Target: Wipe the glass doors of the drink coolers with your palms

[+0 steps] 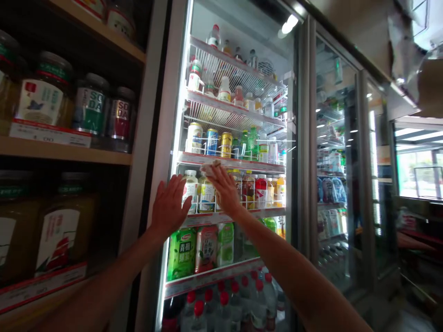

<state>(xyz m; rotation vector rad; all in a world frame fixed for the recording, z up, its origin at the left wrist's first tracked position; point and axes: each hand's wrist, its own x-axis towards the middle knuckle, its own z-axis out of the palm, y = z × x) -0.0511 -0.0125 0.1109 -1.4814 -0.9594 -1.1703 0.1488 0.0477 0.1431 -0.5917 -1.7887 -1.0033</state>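
Observation:
A tall drinks fridge with a glass door (238, 18) stands in front of me, lit inside. My left hand (169, 205) lies with its fingers stretched out against the left side of the door, by its metal frame (167, 106). Higher and further right, my right hand (224, 190) is pressed toward the glass, with a crumpled pale cloth (207, 170) under its fingertips. Behind the glass, near both hands, are bottled teas (206, 196) on a wire-fronted shelf. Drink cans (212, 142) line the shelf above.
Wooden shelves (65, 152) with jars and soda cans (90, 103) flank the fridge on the left. To the right are more glass-doored fridges (332, 138). Red-capped bottles (223, 306) stand at the bottom. A bright window (418, 161) shows at far right.

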